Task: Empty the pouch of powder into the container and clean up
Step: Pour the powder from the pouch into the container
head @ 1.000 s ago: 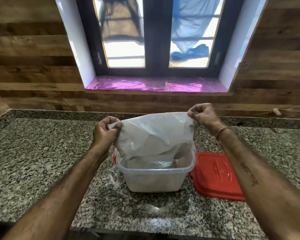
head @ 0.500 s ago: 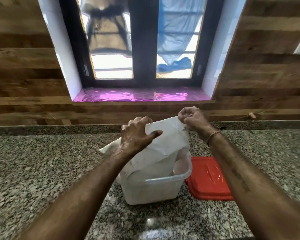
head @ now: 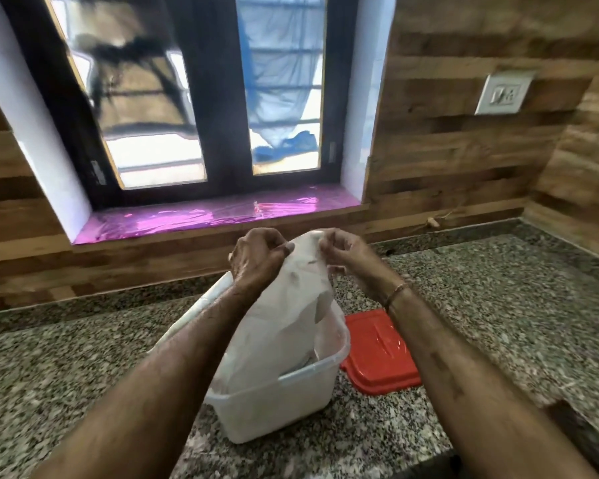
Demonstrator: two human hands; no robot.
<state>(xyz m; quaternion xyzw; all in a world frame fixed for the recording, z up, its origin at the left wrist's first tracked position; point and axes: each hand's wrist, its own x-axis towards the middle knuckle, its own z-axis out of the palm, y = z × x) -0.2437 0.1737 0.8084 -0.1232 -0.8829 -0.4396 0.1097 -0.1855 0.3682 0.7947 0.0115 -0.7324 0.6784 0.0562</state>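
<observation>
Pinching the pouch (head: 284, 316) top, left hand (head: 256, 261) and right hand (head: 350, 261) hold it over the container (head: 277, 402).

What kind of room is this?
Probably a home kitchen: a speckled stone counter, a plastic container with a red lid beside it, and a wall socket near the window.

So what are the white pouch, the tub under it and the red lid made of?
The pouch looks like thin matte white plastic film: it creases and hangs limp. The tub seems rigid, cloudy translucent plastic with a moulded rim. The red lid looks like glossy hard plastic, catching highlights.
</observation>
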